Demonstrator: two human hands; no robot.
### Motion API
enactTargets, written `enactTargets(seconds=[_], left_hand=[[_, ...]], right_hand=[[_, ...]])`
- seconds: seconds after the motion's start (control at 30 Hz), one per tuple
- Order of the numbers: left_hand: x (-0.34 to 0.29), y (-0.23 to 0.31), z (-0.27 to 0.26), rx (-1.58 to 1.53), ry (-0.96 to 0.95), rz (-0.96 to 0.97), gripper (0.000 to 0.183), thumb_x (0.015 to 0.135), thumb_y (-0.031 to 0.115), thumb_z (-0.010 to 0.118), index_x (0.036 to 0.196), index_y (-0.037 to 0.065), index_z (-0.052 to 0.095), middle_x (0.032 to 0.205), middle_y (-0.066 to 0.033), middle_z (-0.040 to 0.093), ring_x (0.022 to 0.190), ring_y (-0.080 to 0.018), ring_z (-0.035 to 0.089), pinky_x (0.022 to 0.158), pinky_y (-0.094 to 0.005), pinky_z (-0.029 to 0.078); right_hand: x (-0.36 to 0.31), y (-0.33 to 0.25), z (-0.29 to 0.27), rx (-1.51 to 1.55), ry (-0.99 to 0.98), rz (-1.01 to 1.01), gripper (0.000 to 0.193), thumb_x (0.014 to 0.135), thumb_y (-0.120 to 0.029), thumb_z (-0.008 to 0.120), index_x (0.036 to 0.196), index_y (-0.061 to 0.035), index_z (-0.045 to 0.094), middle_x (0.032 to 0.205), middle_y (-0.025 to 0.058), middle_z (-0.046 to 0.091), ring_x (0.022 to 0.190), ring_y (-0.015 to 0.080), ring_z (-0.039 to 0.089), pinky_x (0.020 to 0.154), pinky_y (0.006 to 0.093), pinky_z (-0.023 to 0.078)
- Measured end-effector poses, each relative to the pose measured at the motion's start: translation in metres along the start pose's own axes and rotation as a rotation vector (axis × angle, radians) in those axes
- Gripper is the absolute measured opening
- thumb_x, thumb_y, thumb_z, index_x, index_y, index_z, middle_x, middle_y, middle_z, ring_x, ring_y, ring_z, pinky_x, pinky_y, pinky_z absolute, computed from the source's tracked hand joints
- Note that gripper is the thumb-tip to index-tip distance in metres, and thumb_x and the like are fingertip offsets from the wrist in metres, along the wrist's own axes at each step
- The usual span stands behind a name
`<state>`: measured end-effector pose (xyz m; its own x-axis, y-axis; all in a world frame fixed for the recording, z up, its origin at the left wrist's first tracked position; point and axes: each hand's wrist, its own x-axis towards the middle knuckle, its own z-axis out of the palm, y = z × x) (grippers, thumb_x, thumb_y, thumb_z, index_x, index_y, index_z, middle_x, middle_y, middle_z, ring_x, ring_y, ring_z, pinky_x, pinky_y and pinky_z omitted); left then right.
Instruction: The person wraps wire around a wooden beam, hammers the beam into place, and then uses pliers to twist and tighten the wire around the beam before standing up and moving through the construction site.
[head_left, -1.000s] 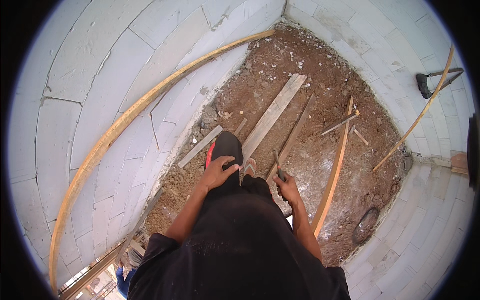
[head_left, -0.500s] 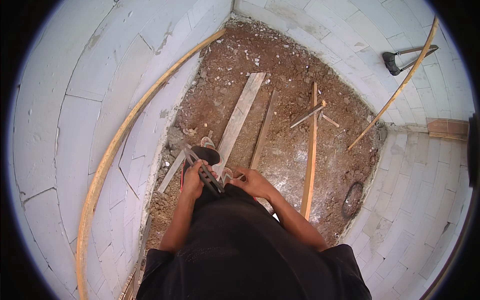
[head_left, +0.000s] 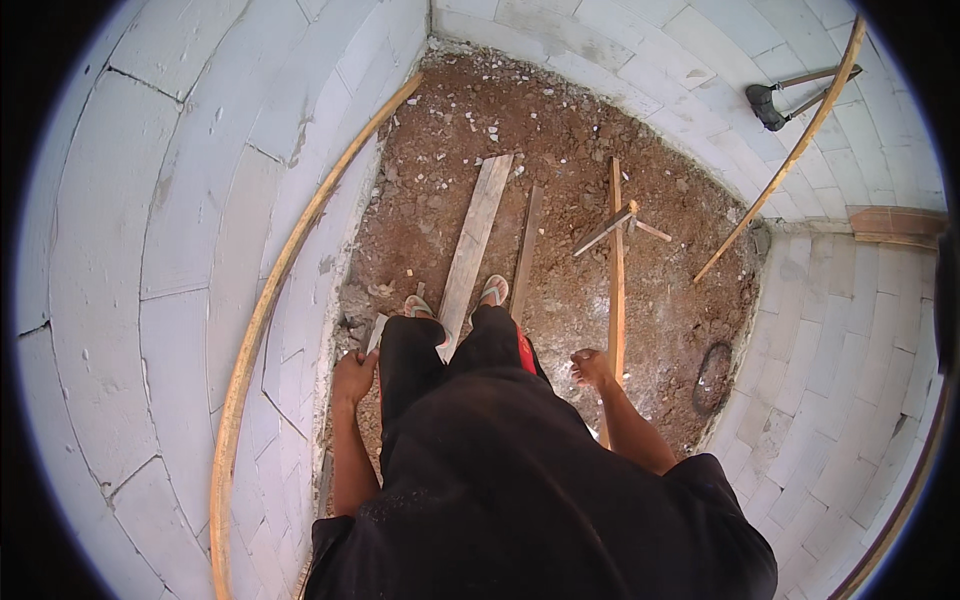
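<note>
My left hand [head_left: 354, 378] hangs low beside my left leg, close to the blockwork wall. Its fingers are curled in, and whatever they hold is hidden behind the hand. On the other side, my right hand [head_left: 590, 367] is out to the right of my leg, just left of a long upright-lying timber [head_left: 616, 290]. Its fingers are curled too; what is in them, if anything, is too small to make out. A wide grey plank [head_left: 474, 240] lies between my sandalled feet, with a narrower board [head_left: 526, 250] to its right.
A long bent wooden strip [head_left: 270, 290] leans along the left wall; another pole [head_left: 790, 165] leans at the right. Crossed wood pieces [head_left: 607, 228] lie over the long timber. A dark-headed hoe [head_left: 768, 105] rests by the far right wall. Rubble lies on the dirt floor.
My hands have parted from in front of my lap, left one to the left, right one to the right. The dark pincers that my left hand held are out of sight. My feet show more.
</note>
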<state>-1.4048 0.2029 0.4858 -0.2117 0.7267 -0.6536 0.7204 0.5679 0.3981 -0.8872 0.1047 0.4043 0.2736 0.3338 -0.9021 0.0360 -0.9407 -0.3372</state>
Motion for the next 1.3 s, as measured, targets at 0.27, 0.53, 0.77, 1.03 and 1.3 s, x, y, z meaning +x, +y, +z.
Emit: enactTargets(seconds=[0.27,0.53,0.77,1.03,1.3], left_hand=[[0.062,0.12,0.124,-0.003,0.171,0.028,0.053,0.09,0.047,0.062,0.091,-0.006,0.063,0.081,-0.026,0.066,0.082,-0.038,0.067,0.076,-0.0434,0.049],[0.139,0.293,0.111,0.126,-0.059,0.152,0.053,0.091,0.045,0.061,0.101,-0.008,0.062,0.094,-0.0291,0.068,0.095,-0.0457,0.065,0.082,-0.0494,0.05],[0.274,0.406,0.091,0.376,-0.124,0.152,0.051,0.09,0.048,0.064,0.105,-0.001,0.061,0.093,-0.0265,0.069,0.093,-0.0445,0.066,0.082,-0.0513,0.051],[0.509,0.502,0.063,0.443,-0.266,0.178,0.053,0.09,0.049,0.063,0.102,-0.003,0.062,0.094,-0.0262,0.069,0.091,-0.043,0.067,0.079,-0.0501,0.051],[0.62,0.593,0.172,0.591,-0.392,0.083,0.061,0.086,0.054,0.068,0.108,-0.003,0.062,0.092,-0.0237,0.07,0.092,-0.0391,0.068,0.083,-0.0499,0.051]], right_hand=[[0.13,-0.079,-0.111,-0.046,0.0,-0.14,0.012,0.094,-0.016,0.061,0.093,-0.0034,0.059,0.072,0.0051,0.059,0.052,0.0137,0.054,0.042,0.0284,0.042],[0.149,-0.173,-0.174,0.188,0.077,-0.249,0.03,0.096,-0.024,0.061,0.116,-0.0023,0.061,0.084,0.0088,0.067,0.066,0.0154,0.065,0.055,0.0293,0.053],[0.176,-0.178,-0.153,0.388,0.208,0.141,0.024,0.095,-0.024,0.06,0.108,-0.0044,0.063,0.08,0.0087,0.065,0.06,0.0168,0.063,0.05,0.0297,0.051],[0.25,-0.333,-0.1,0.323,0.242,0.198,0.035,0.095,-0.026,0.061,0.124,-0.0073,0.059,0.093,0.0105,0.066,0.072,0.0175,0.065,0.06,0.032,0.055],[0.431,-0.455,-0.221,0.108,0.519,-0.011,0.039,0.094,-0.026,0.062,0.126,-0.0039,0.061,0.088,0.0159,0.071,0.073,0.0203,0.069,0.058,0.0313,0.058]])
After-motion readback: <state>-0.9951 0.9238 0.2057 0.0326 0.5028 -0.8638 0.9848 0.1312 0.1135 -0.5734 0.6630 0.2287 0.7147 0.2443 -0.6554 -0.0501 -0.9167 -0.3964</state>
